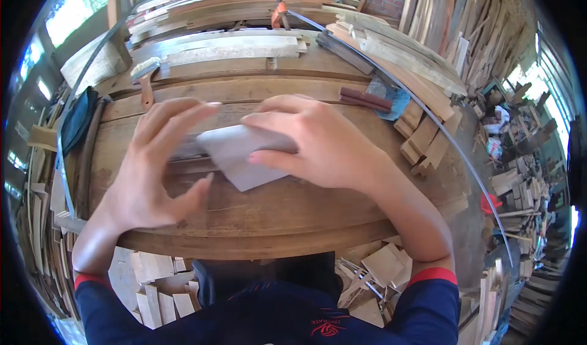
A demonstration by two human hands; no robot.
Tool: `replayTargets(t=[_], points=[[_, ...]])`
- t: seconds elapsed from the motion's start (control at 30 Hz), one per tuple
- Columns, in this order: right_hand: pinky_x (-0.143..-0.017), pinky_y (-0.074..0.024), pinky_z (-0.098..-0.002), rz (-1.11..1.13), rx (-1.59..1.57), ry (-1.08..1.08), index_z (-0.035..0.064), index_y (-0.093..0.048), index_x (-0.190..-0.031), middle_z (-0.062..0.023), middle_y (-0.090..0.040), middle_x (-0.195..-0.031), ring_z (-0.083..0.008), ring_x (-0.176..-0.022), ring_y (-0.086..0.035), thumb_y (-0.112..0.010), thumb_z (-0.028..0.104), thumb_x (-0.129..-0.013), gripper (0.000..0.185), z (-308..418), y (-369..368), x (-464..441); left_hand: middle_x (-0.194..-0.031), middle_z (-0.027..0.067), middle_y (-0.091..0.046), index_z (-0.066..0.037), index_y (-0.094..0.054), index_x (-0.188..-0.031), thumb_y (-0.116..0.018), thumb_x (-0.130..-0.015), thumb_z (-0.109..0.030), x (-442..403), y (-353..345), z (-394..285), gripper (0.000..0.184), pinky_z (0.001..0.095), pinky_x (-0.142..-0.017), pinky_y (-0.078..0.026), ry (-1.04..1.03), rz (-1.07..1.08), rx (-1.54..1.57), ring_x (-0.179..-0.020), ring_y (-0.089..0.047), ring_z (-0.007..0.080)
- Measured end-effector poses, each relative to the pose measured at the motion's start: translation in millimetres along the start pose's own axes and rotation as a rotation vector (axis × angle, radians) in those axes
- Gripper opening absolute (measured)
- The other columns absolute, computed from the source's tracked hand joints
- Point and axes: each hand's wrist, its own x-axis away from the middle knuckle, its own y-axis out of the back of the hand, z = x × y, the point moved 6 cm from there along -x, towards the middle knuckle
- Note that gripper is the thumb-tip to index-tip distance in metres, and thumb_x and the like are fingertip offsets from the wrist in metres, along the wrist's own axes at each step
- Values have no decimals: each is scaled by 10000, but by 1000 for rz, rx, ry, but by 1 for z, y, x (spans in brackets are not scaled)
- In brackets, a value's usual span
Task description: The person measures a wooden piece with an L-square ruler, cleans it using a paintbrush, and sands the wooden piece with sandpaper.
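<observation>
My right hand (312, 140) pinches a pale grey sheet of stiff paper (241, 165) between thumb and fingers, over the wooden workbench (275, 216). The sheet tilts, with one corner pointing down toward the bench's front. Just left of it, my left hand (156, 161) is open, thumb and fingers spread apart in a curve, slightly blurred and not gripping the sheet. Behind the left fingers, a narrow strip of wood (186, 165) lies on the bench, partly hidden by the hand and the sheet.
A wide brush (145, 82) lies beyond my left hand. Two dark brown rolls (365, 99) rest beside a blue plastic piece (397, 103) at right. Planks (232, 47) are stacked behind, and wood blocks (422, 131) sit at the right edge. Offcuts (162, 302) lie below.
</observation>
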Motion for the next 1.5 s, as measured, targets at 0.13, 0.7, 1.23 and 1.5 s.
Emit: replayTargets(t=[0.13,0.7,1.23,1.5], points=[[-1021,-531,-443,90,145,-151,-21,-704,-1291,-241,-694,-1310,-379,-1158,-694,-879,320,-800,622,-28,4,14,-1607,247,-446,12,-449,-1570,-805,-837,-516,-3,-22,-33,971,564,-1210,-339,-151,138,-178,-1500,-443,373],[-1032,-518,-402,-146,-204,-122,-66,-634,-1374,-235,-599,-1494,-338,-1379,-575,-955,419,-696,893,7,60,6,-1647,212,-441,-3,-394,-1620,-497,-981,-760,53,-19,-3,996,670,-1250,-201,80,130,-374,-1543,-408,379],[-1028,-519,-414,-145,-88,-3,-44,-673,-1315,-218,-658,-1370,-334,-1282,-622,-939,387,-734,770,36,79,34,-1471,182,-644,-61,-681,-1410,-764,-942,-366,64,5,15,565,587,-1212,-338,158,0,-287,-1420,-578,331],[-1026,-520,-420,-124,-52,-40,-34,-693,-1285,-210,-687,-1308,-332,-1234,-646,-931,370,-754,709,42,70,35,-1561,174,-564,-169,-634,-1486,-778,-920,-247,53,-17,-2,590,584,-1202,-369,44,-8,-220,-1466,-518,370]])
